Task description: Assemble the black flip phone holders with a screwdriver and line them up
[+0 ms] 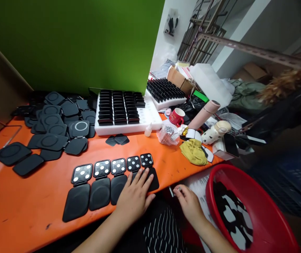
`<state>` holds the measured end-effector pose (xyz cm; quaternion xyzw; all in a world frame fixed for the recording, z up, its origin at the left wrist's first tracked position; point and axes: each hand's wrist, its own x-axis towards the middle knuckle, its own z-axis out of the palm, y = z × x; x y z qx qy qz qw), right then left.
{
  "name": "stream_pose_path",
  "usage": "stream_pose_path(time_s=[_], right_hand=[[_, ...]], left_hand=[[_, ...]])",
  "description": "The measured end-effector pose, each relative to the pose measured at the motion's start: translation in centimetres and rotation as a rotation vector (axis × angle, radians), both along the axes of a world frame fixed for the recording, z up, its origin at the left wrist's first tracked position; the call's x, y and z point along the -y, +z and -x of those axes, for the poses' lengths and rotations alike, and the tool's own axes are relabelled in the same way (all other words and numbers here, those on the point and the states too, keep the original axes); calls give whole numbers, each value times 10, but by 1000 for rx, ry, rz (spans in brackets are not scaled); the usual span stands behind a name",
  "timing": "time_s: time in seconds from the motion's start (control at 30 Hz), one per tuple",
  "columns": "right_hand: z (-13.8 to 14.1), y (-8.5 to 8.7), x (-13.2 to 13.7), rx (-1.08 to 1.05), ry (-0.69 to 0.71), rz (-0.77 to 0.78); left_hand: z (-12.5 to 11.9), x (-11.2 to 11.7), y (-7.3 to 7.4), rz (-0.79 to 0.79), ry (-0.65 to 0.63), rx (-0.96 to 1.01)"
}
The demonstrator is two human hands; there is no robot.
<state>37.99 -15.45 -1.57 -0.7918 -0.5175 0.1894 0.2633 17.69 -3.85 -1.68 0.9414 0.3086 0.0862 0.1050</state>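
Observation:
A row of several black folding pads (100,194) lies opened along the table's near edge. Each upper square panel (82,173) carries white round dots, and the lower panels are plain black. My left hand (136,191) rests flat on the lower panels at the row's right end, fingers stretched and spread, partly covering them. Just off the table's edge, my right hand (188,203) is closed in a pinch around a small silver metal piece (171,192); its exact kind I cannot make out.
A heap of black folding pads (53,123) lies at left. Behind the row stands a white foam tray (126,129) with upright black pieces. A small white bottle (148,130), red mug (176,117) and yellow cloth (194,152) are farther right. A red basin (274,219) stands beside my right arm.

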Motion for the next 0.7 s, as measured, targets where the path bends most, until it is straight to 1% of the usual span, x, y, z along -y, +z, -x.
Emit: stream_pose_path(time_s=[0.13,0.27,0.37,0.47,0.53,0.6,0.63,0.67,0.7], right_hand=[[9,-24,25,-65,-126,-11],[20,-35,38,-193,-213,-46],[25,-37,37,-403,-237,-35],[26,-35,21,-704,-255,23],[24,-33,7,-865,-259,77],[22,-34,-4,-948,-270,113],[20,-35,-7,-960,-278,128],[18,-37,-8,-956,-285,145],[14,-39,-9,-927,-281,161]], left_hand=[[0,0,0,-12,0,15],[1,-1,1,22,3,46],[2,-1,4,76,-12,88],[7,-1,12,120,-24,174],[17,-2,20,132,-27,242],[36,-7,28,132,12,302],[49,-12,31,128,67,333],[66,-18,33,118,154,366],[85,-25,35,101,276,399]])
